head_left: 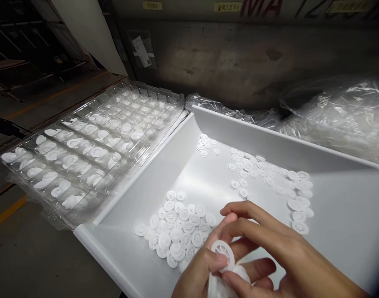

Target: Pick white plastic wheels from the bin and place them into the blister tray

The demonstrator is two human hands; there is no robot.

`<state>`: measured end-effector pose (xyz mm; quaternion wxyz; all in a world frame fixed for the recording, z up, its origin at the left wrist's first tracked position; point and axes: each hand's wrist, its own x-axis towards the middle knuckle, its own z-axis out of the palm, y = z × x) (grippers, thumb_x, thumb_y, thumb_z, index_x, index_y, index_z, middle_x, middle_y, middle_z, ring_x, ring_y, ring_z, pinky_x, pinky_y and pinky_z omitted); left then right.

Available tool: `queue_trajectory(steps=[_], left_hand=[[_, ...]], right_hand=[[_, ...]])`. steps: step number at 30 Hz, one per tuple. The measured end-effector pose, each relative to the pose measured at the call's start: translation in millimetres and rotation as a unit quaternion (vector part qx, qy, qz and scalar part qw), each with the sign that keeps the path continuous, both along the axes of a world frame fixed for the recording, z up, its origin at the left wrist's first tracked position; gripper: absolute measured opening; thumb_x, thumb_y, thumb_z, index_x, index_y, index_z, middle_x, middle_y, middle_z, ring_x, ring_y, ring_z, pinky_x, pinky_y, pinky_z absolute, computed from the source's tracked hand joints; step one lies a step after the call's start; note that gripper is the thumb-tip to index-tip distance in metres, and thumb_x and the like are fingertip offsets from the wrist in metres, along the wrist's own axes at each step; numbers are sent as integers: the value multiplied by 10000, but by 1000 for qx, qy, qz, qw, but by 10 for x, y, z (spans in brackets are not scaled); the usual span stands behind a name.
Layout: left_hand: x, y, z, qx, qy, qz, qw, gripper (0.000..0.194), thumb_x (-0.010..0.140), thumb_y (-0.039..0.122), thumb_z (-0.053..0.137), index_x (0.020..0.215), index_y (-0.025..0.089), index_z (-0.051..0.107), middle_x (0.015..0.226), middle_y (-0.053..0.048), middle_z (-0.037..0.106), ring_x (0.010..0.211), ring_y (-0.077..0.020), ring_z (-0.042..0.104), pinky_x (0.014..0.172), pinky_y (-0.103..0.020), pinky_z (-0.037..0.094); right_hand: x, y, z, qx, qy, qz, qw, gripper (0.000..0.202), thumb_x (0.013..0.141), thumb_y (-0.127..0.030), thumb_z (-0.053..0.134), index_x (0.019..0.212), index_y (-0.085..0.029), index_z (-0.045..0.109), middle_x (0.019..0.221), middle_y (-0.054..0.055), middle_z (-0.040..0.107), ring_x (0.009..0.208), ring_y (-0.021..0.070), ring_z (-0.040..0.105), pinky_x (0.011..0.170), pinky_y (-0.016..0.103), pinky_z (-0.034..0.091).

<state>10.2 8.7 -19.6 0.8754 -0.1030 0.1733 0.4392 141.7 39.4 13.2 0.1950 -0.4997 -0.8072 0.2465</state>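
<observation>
**Both hands on one wheel**

Left hand (198, 269) and right hand (270, 248) pinch a spoked wheel (223, 251) over the tray (347, 207). Best held by the rim, spokes facing up. Loose wheels (177, 234) just beyond; blister pack (92, 145) far left.

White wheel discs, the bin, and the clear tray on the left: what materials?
Small white spoked discs: likely moulded plastic, matte and opaque. White open bin: probably smooth plastic, with a soft sheen. Clear compartment tray: thin formed plastic, glossy and see-through. The left hand and right hand hold one disc.
</observation>
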Motion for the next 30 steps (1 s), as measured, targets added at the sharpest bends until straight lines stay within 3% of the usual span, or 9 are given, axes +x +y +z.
queue_trajectory(steps=[4,7,10,14,17,21,25,30], left_hand=[[-71,-24,62,6,18,-21,1000,844,724,186,537,1454,214,115,1213,-155,590,1010,-290,631,869,-443,410],[-71,-21,102,-17,19,-21,999,875,725,177,541,1461,220,70,1219,-154,579,1070,-315,605,909,-481,400],[-45,-12,125,-13,1,0,1000,900,698,158,553,1459,212,77,1251,-161,555,1065,-333,604,915,-498,394],[-71,-7,146,-17,1,-25,1000,835,715,239,557,1444,230,150,1203,-127,575,1036,-306,600,885,-445,417],[-132,-4,173,-38,13,-60,997,662,777,319,500,1402,253,293,1125,-87,601,980,-254,605,865,-385,428],[-162,4,212,-44,17,-62,997,510,823,341,450,1324,250,442,1116,-77,601,956,-228,601,894,-372,418],[-107,2,227,-44,8,-14,999,525,792,324,480,1302,200,482,1241,-108,538,985,-257,593,960,-421,382],[-50,8,223,-73,-14,45,996,635,731,270,511,1334,87,441,1274,-162,494,891,-226,601,996,-424,369]], right_hand=[[-57,-31,40,-82,74,-4,994,268,749,-153,586,964,-312,569,1152,31,519,845,154,668,511,143,541],[-77,-49,71,-130,112,0,985,289,767,-121,524,965,-332,535,1201,-12,450,777,72,658,548,94,536],[-74,-66,77,-139,108,-11,984,226,798,-151,511,940,-325,537,1206,-23,442,758,48,636,498,62,515],[-51,-74,34,-114,90,5,989,179,818,-199,528,952,-313,558,1201,-8,471,740,60,629,492,87,531],[-32,-61,7,-88,81,18,993,211,797,-176,548,979,-279,580,1209,29,495,780,103,652,502,120,551],[3,-26,30,-18,64,23,998,221,804,-163,524,995,-268,563,1204,39,506,809,98,654,452,72,511],[57,12,66,49,10,30,998,242,835,-188,536,1048,-303,526,1234,20,479,848,78,649,529,60,528],[97,58,70,63,-17,62,996,222,872,-222,524,1083,-287,495,1219,28,495,894,102,666,651,98,559]])
